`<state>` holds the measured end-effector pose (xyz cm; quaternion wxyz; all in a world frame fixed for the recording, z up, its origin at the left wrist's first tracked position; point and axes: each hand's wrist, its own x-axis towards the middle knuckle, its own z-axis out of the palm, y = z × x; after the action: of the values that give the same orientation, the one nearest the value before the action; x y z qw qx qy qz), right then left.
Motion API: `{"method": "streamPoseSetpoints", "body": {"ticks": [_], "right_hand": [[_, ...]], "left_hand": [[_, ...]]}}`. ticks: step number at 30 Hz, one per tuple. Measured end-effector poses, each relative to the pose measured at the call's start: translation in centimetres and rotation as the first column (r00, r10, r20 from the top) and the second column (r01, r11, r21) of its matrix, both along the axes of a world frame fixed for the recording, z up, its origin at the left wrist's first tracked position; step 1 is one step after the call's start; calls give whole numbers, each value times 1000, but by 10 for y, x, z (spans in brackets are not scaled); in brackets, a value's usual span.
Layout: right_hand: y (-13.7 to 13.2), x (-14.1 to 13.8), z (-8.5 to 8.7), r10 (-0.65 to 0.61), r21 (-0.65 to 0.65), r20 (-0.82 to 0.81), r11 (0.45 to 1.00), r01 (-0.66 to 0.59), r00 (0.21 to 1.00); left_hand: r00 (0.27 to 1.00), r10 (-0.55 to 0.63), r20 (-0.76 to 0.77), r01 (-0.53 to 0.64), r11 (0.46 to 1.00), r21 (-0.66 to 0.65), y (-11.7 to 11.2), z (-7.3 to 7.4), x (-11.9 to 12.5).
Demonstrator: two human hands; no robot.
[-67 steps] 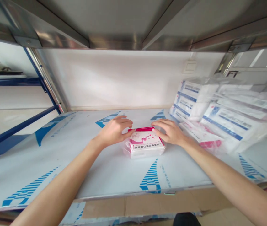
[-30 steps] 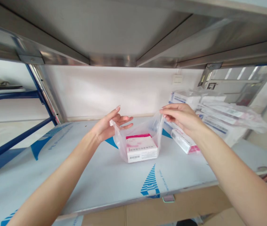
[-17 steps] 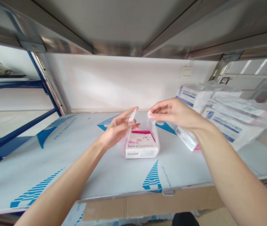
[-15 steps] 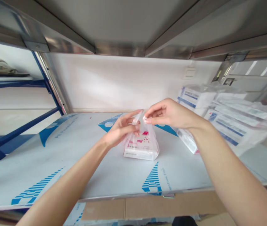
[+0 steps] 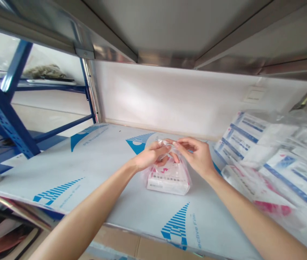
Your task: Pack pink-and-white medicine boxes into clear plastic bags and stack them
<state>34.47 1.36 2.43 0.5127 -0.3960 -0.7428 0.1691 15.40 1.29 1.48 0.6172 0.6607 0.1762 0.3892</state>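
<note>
A small white box (image 5: 168, 180) with pink print lies flat on the film-covered shelf, inside a clear plastic bag (image 5: 187, 173). Above the box, both hands work at the gathered top of the bag. My left hand (image 5: 154, 154) is closed on the plastic from the left, its fingers curled. My right hand (image 5: 195, 153) pinches the bag's top from the right, thumb and fingertips close to the left fingers. Exactly how the plastic runs between the fingers is partly hidden.
Bagged white boxes with blue bands (image 5: 240, 137) are piled at the right, a pink-and-white package (image 5: 261, 187) before them. A metal shelf (image 5: 169, 32) hangs low overhead. Blue rack posts (image 5: 9, 115) stand at the left; a wall (image 5: 169, 97) closes the back.
My head view has turned, showing more of the rack at left. The hands have drawn together at the bag's top, the right one lower and rotated, its fingers now meeting the left ones.
</note>
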Motion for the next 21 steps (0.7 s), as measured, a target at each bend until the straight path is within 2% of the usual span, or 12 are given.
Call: {"method": "streamPoseSetpoints", "body": {"ticks": [3, 5, 7, 9, 12, 14, 15, 17, 18, 20, 21], "right_hand": [[-14, 7, 0, -130, 124, 143, 986, 113, 981], [-21, 9, 6, -158, 190, 176, 974, 124, 971], [-27, 9, 13, -112, 164, 162, 983, 85, 980], [-31, 8, 18, -14, 69, 159, 998, 3, 987], [-33, 4, 17, 94, -56, 154, 995, -86, 984], [-31, 0, 11, 75, -59, 138, 996, -67, 988], [-30, -3, 7, 42, -39, 142, 999, -36, 989], [-27, -8, -1, -57, 47, 175, 998, 50, 983], [-26, -10, -4, -121, 117, 188, 988, 100, 975], [-23, -12, -9, -218, 263, 190, 951, 164, 957], [-23, -12, -11, -222, 318, 200, 936, 151, 954]], "left_hand": [[999, 2, 51, 0, 998, -56, -1, 1, 5], [999, -25, 35, 29, 995, -99, 0, 4, 7], [998, -52, 18, 54, 988, -142, 4, 7, 6], [999, -37, 6, 37, 987, -154, 8, 10, 2], [996, 71, -45, -73, 996, -56, 11, 11, -4], [976, 189, -106, -180, 980, 89, 9, 8, -8], [957, 259, -134, -231, 954, 191, 8, 7, -9], [901, 404, -158, -301, 845, 441, 3, 4, -12], [874, 463, -148, -304, 759, 576, 1, 2, -12], [836, 537, -114, -235, 539, 809, -3, 1, -14], [826, 553, -107, -172, 428, 887, -4, 1, -15]]}}
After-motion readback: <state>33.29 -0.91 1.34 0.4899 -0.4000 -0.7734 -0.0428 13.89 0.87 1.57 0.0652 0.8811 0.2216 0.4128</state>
